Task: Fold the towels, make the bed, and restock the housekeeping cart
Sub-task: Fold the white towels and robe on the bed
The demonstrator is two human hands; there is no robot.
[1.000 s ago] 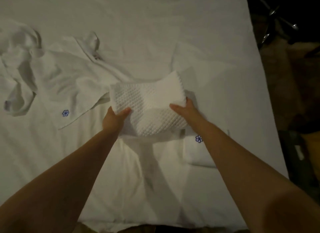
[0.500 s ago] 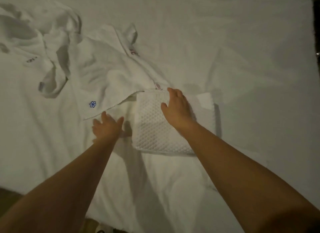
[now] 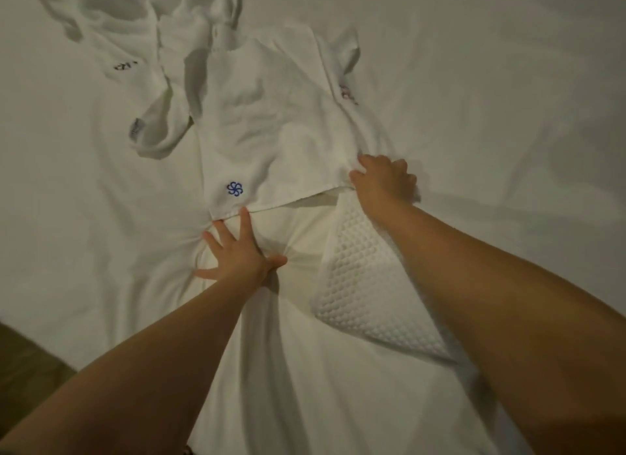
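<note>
A folded waffle-weave white towel (image 3: 366, 285) lies on the white bed sheet (image 3: 491, 98), partly under my right forearm. Beyond it spreads an unfolded white towel with a blue flower logo (image 3: 271, 122). My right hand (image 3: 384, 181) grips that towel's near right corner, fingers curled into the cloth. My left hand (image 3: 237, 251) presses flat on the sheet with fingers spread, its fingertips just touching the logo towel's near edge.
Another crumpled white towel (image 3: 145, 58) with a dark mark lies at the upper left, overlapping the logo towel. The bed's edge and a strip of dark floor (image 3: 23, 363) show at the lower left.
My right hand left the folded waffle towel and took hold of the logo towel's corner. My left hand spread flat on the sheet. The view shifted closer and leftward.
</note>
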